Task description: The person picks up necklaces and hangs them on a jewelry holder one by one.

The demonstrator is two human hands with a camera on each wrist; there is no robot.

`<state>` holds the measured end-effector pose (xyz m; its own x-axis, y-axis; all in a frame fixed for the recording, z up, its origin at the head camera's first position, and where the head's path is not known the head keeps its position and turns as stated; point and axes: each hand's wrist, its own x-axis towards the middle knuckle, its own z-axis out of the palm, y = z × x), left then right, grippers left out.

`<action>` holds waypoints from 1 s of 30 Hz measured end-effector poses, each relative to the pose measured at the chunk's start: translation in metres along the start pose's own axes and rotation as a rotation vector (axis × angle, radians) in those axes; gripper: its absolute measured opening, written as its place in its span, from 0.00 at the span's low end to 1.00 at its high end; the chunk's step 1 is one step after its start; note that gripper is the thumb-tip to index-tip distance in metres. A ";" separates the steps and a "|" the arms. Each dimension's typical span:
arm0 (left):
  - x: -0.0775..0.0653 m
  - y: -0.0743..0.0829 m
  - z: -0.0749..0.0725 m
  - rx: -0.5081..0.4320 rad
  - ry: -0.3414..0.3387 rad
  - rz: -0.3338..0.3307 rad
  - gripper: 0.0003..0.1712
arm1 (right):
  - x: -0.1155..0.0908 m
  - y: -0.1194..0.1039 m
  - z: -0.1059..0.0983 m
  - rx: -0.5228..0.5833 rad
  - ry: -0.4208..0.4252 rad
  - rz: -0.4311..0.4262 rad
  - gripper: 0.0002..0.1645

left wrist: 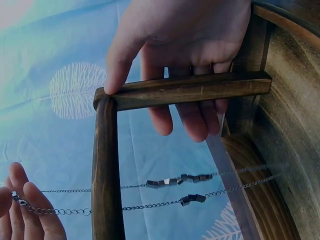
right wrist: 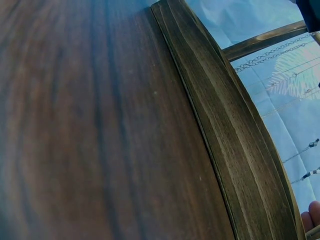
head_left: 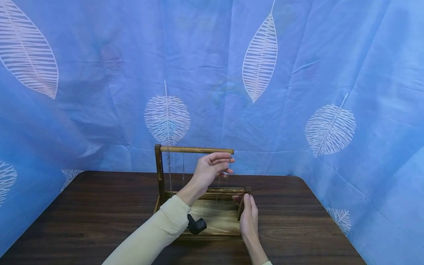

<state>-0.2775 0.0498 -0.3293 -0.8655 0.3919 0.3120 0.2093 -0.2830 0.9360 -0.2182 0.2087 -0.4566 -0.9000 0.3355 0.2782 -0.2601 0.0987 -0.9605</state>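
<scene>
A necklace of fine metal chain with small dark angular beads hangs from my left hand. The left thumb and fingers pinch it by the clasp end, below the free end of the stand's upper bar. Two strands run down behind the lower bar in the left wrist view. My right hand grips the short wooden post at the right of the stand, thumb on the corner and fingers behind. In the right wrist view, only fingertips show at the lower right edge.
Other chains hang from the upper bar towards its left post. The stand's broad wooden base sits on a dark wood table. Behind the table hangs a blue cloth with white leaf prints.
</scene>
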 end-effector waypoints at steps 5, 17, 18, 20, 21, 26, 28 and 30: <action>0.000 0.000 0.002 0.006 -0.018 0.010 0.18 | 0.000 0.000 0.000 -0.001 0.001 0.001 0.34; 0.004 0.001 0.012 -0.012 -0.024 -0.002 0.18 | -0.001 0.000 0.000 0.003 -0.012 -0.016 0.34; 0.004 0.001 0.013 -0.014 -0.026 -0.004 0.18 | -0.001 0.000 0.000 0.003 -0.011 -0.016 0.34; 0.005 0.001 0.015 -0.012 -0.030 -0.003 0.18 | 0.000 0.001 -0.001 0.006 -0.010 -0.011 0.34; 0.005 0.001 0.016 -0.010 -0.031 -0.006 0.19 | -0.001 0.001 -0.001 0.007 -0.012 -0.006 0.34; 0.006 0.000 0.019 -0.002 -0.041 -0.002 0.19 | -0.002 -0.002 -0.002 -0.031 -0.043 0.048 0.42; 0.007 -0.001 0.021 -0.004 -0.045 0.002 0.19 | -0.002 -0.003 -0.002 -0.041 -0.055 0.074 0.45; 0.007 -0.001 0.022 -0.004 -0.052 0.008 0.20 | -0.001 -0.004 -0.003 -0.045 -0.060 0.095 0.47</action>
<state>-0.2739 0.0721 -0.3244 -0.8387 0.4348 0.3280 0.2144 -0.2900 0.9327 -0.2151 0.2104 -0.4535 -0.9394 0.2890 0.1844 -0.1582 0.1118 -0.9811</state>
